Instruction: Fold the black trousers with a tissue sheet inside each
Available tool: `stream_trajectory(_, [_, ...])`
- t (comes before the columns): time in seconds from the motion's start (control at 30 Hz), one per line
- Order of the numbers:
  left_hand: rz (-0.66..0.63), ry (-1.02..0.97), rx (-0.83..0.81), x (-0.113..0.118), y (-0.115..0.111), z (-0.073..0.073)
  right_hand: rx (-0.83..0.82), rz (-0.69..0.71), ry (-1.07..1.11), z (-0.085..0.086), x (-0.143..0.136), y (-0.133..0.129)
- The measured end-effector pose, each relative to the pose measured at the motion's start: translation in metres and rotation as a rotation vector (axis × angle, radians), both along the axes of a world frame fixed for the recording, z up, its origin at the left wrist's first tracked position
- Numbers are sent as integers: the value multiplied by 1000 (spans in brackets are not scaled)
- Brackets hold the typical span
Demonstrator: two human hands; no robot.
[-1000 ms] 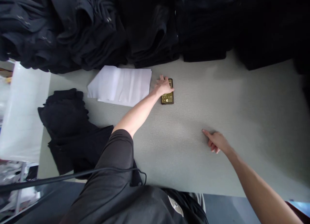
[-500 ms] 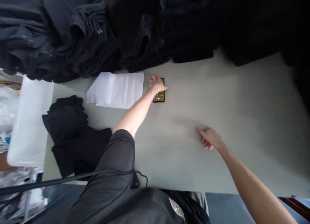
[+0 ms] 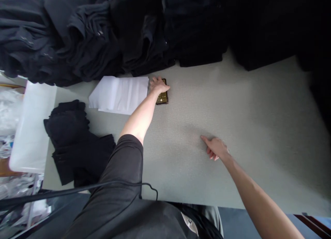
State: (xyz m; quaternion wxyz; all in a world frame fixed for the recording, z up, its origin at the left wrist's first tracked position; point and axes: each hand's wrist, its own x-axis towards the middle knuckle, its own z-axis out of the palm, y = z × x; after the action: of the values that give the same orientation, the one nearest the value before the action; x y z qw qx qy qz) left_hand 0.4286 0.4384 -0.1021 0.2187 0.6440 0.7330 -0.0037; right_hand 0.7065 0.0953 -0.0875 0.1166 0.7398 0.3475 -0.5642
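Observation:
My left hand (image 3: pixel 158 86) lies over the upper part of a black phone (image 3: pixel 162 98) with a lit screen, its fingers and thumb spread. Whether it grips the phone's edges is hard to tell, but the hand rests on it. Just left of that hand is a stack of white sheets (image 3: pixel 123 94). My right hand (image 3: pixel 215 148) is over the grey table (image 3: pixel 248 128), index finger and thumb side pointing left, the other fingers curled under. Nothing shows in it.
Piles of folded dark garments (image 3: pixel 85 39) line the table's far side. More dark clothing (image 3: pixel 77 142) lies at the left. Beyond the left edge stands a white bin (image 3: pixel 33 128). A black cable (image 3: pixel 77 189) crosses above my left sleeve.
The phone has shifted slightly left and turned a little together with my left hand, closer to the white sheets. My right hand has moved slightly left. The view has shifted a little too.

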Motion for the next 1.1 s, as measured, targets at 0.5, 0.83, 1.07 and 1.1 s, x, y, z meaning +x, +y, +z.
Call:
stream_trajectory(0.5, [-118, -208, 350, -53, -120, 59, 9, 38, 22, 9, 2, -1])
stream_trajectory(0.83, [505, 391, -110, -154, -451, 46, 59, 92, 64, -3, 7, -6])
stream_trajectory(1.07, [818, 169, 40, -173, -444, 70, 117, 98, 130, -9, 11, -13])
stream_trajectory(1.1, [823, 118, 29, -170, -441, 78, 126, 113, 132, -9, 11, -14])
